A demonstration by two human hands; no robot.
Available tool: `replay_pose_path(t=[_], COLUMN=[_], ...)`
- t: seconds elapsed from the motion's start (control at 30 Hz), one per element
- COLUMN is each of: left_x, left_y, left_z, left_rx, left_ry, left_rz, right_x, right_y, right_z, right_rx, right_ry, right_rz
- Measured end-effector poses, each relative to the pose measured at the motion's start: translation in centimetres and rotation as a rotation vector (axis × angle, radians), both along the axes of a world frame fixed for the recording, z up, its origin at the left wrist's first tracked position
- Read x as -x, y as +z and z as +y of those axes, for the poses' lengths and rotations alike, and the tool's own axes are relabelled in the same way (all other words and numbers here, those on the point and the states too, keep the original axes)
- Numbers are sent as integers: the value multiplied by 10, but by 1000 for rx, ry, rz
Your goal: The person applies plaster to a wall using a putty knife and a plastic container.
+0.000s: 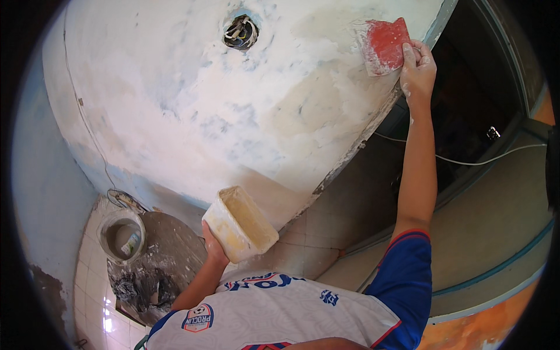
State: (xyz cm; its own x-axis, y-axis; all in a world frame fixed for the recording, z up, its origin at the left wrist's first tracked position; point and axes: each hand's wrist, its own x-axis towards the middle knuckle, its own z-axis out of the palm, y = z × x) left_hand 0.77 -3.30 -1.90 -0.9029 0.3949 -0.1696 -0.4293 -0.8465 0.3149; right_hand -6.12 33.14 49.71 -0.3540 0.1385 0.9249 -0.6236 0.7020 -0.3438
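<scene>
Pinched between the thumb and fingers of my right hand (pixel 419 69) is a red putty spreader (pixel 386 45), smeared with white filler. Its blade lies against the patchy white wall (pixel 192 81) near the wall's right edge, my arm stretched far up. Low in front of my body, my left hand (pixel 214 244) grips a white rectangular plastic tub (pixel 226 233) from its left side. The tub is tilted, and a pale coating of putty covers its inside walls. Some fingers of the left hand are hidden behind the tub.
An opening with wires (pixel 240 32) sits high in the wall. At lower left, a round table (pixel 175 233) carries a bucket (pixel 106 236) and a crumpled black plastic bag (pixel 140 289). A thin cable (pixel 87 131) hangs down the wall. Right of the wall edge is a dark doorway (pixel 466 99).
</scene>
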Motion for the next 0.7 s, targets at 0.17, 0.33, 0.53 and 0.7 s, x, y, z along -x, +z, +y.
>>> replay_pose_path(t=[0.17,0.33,0.53,0.7], left_x=[0,0,2,-1], left_y=[3,9,4,8], left_z=[-2,-2,0,-2], left_rx=[13,27,5,-11], left_ry=[21,24,5,11], left_rz=[-22,-21,7,-1], right_x=[-16,-13,1,-13], right_y=[3,4,5,14], right_z=[-13,-9,11,-2], right_rx=[128,178,81,172], right_ry=[40,34,51,13], right_rz=[-157,-136,-94,-74])
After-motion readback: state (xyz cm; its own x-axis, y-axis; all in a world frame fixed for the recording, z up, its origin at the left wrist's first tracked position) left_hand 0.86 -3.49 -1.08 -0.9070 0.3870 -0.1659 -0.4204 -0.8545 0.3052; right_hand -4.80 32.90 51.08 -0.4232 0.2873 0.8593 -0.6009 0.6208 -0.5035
